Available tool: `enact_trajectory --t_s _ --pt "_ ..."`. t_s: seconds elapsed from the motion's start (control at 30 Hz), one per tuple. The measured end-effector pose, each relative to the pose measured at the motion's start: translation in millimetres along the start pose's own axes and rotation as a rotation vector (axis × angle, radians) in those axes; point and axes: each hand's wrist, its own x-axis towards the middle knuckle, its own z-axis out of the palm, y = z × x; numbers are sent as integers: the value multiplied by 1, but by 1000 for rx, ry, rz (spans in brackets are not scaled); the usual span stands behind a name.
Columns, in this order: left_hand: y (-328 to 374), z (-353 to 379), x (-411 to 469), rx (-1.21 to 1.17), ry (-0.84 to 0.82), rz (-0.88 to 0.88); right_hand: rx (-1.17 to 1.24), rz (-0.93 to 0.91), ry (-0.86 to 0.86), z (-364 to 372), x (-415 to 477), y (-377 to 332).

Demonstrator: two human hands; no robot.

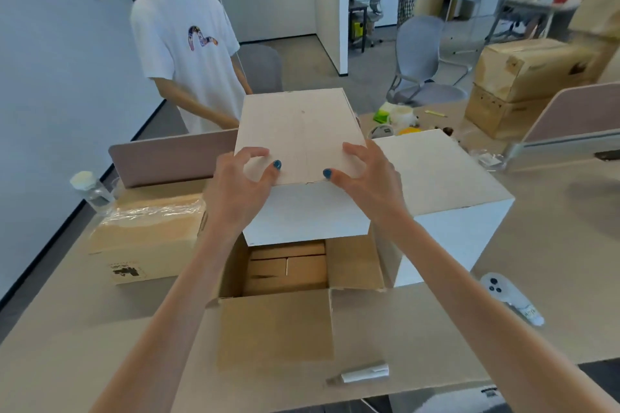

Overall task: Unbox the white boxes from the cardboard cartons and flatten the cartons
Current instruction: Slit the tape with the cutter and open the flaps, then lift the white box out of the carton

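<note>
Counted across the office desks: two white boxes (pixel 298 131), at least four cardboard cartons (pixel 275 329), two pink desk dividers (pixel 167 157), one white controller (pixel 500 288), two hands (pixel 235 184), and three other people (pixel 188 43).

The pale worktop (pixel 553 245) carries an open cardboard carton (pixel 275 329) at lower centre, a sealed carton (pixel 147 238) to its left, and a white box (pixel 446 191) to its right. A white controller (pixel 510 295) lies at lower right, and a clear bottle (pixel 90 186) stands at the left edge.
</note>
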Motion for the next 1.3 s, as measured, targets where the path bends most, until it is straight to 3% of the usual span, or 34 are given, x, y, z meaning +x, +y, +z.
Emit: enact_trajectory --t_s 0.43,0.7,0.87,0.97,1.07,1.3 --pt "147 73 2 -47 -55 186 40 69 179 -148 21 61" --pt "172 156 4 -125 -211 156 17 199 180 -186 35 130" --pt "161 177 -5 -173 -200 154 -1 122 151 -188 32 148" --pt "153 174 -12 -376 -234 126 145 110 177 -190 27 153" --pt "146 172 -23 -621 -274 -11 387 115 223 -189 16 161" --pt "133 189 -41 -854 -302 -87 662 178 235 -169 4 182"
